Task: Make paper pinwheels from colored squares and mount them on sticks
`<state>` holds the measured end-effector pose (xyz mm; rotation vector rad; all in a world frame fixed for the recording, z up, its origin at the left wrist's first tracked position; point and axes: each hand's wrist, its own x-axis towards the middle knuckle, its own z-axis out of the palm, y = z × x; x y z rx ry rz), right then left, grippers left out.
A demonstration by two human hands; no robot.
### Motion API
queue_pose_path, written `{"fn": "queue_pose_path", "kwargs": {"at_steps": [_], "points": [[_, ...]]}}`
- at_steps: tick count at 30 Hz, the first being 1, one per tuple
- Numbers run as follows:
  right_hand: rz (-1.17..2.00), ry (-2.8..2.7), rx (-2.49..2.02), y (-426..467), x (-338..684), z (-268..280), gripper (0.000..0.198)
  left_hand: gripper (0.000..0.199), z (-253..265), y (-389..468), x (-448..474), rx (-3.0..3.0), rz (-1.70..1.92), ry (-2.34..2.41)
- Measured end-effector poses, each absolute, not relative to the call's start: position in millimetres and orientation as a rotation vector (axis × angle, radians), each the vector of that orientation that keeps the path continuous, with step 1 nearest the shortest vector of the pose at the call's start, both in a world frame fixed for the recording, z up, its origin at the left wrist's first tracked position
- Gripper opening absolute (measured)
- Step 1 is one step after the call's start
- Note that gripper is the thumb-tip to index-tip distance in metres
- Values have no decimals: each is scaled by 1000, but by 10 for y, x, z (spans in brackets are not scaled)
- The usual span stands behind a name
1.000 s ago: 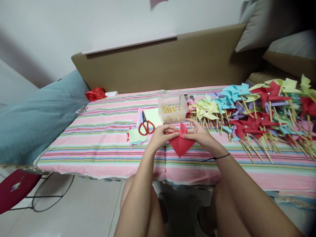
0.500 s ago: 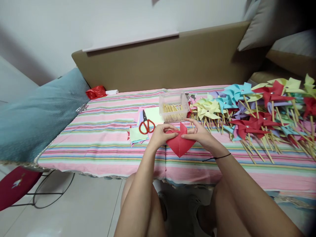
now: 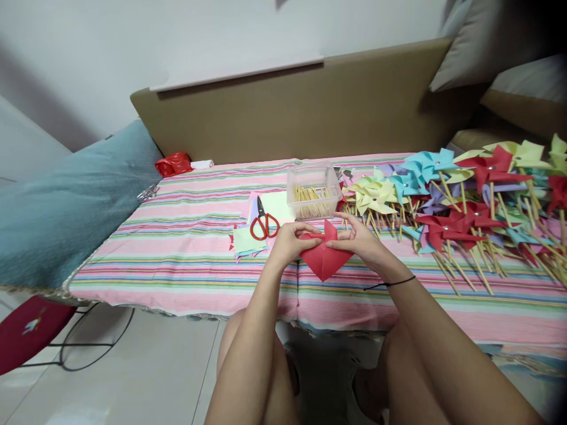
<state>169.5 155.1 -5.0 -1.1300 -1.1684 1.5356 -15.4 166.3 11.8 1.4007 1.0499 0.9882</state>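
A red sheet of paper, partly folded with a point standing up at its far side, is held between both hands above the striped cloth. My left hand pinches its left side, thumb on top. My right hand grips the other side, thumb pressed near the middle, index finger lifted a little. Just beyond the hands stands a clear plastic box with thin wooden sticks inside. Red-handled scissors lie left of my left hand, on sheets of coloured paper.
Many finished paper pinwheels on sticks are heaped at the right. A striped cloth covers the seat. At the far left lie a red plastic bag and a blue cushion. A red stool stands on the floor.
Both hands keep the same hold on the red paper, with barely any finger movement. The whole view has shifted very slightly.
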Motion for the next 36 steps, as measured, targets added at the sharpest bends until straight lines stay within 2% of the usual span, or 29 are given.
{"fn": "queue_pose_path", "kwargs": {"at_steps": [6,12,17,22,26,32,36], "points": [[1553,-1110,-1137,1547,1664,-27,83,20,111,1664,-137,1387,979,1034],[1565,-1131,-1171,1537,1659,-11,73,34,144,1635,-147,1398,827,1069],[1590,-1177,-1188,1540,1667,-20,80,40,172,1599,-139,1417,722,1119],[1349,-964,-1083,1561,1646,20,87,50,187,1594,-75,1103,1013,1187],[1387,-902,-1015,1550,1567,10,83,54,165,1596,15,817,1227,1155],[1191,-927,-970,1548,1439,-46,76,54,121,1562,123,784,1295,1126],[1225,-853,-986,1577,1462,-27,75,56,132,1558,126,811,1267,1117]]}}
